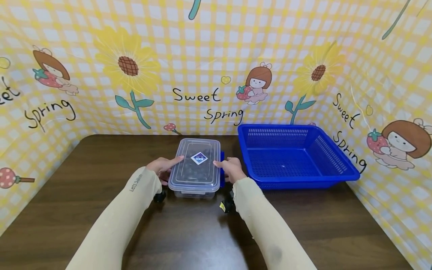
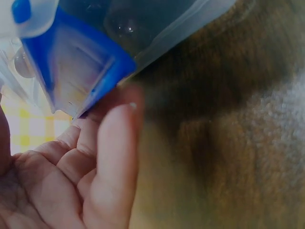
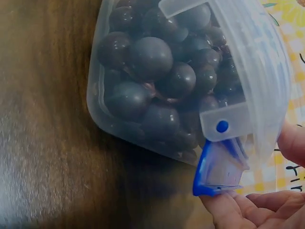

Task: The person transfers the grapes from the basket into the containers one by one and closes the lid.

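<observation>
A clear plastic container (image 1: 202,180) with a translucent lid and a diamond-shaped label stands on the table. Through its wall in the right wrist view I see several dark, glossy balls (image 3: 150,59). My left hand (image 1: 162,167) holds the left side, thumb on the lid; its fingers reach a blue clasp (image 2: 102,45), which stands out from the wall in the left wrist view. On the other side my right hand (image 1: 233,168) has its thumb at the lid edge and fingertips against the lower end of the right blue clasp (image 3: 202,169), also swung outward.
A blue plastic basket (image 1: 243,157) with slotted walls stands to the right of the container. The brown wooden table (image 1: 189,240) runs back to a yellow checked cloth (image 1: 202,56) that hangs behind and at both sides.
</observation>
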### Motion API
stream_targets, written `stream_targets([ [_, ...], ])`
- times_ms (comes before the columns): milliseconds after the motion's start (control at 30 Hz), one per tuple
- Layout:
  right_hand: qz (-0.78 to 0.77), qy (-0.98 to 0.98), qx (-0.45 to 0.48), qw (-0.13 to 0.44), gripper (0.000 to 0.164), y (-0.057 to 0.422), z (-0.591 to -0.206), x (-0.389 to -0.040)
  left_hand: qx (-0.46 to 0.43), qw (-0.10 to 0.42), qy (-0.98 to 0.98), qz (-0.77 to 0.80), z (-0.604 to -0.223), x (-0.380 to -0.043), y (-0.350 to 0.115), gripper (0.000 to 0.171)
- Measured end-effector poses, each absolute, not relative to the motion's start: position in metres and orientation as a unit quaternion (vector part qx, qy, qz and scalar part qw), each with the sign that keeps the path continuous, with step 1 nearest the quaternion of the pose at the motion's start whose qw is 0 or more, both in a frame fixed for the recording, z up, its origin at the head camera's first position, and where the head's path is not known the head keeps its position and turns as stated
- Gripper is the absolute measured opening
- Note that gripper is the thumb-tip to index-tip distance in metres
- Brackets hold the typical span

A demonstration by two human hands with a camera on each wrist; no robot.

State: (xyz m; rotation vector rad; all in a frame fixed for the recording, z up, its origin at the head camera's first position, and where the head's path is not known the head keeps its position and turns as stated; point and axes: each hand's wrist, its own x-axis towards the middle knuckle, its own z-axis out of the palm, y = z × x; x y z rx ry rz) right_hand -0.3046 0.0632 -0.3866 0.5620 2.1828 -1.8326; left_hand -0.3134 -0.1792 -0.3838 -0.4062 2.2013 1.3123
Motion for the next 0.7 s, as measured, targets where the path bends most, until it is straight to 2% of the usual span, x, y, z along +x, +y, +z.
stream_targets([
  [300,-0.55,0.812,0.172,0.09,0.065,0.0603,-0.3818,-0.3029,-0.156,0.273,0.824,0.472,-0.3843,-0.3173,-0.1796,0.076],
  [533,-0.493,0.86,0.117,0.058,0.038,0.0572,-0.3794,-0.2981,-0.165,0.272,0.823,0.47,-0.3828,-0.3154,-0.1804,0.077],
  [700,-0.46,0.883,0.085,0.04,0.034,0.0536,-0.3774,-0.2992,-0.169,0.269,0.816,0.483,-0.3827,-0.3159,-0.1802,0.077],
])
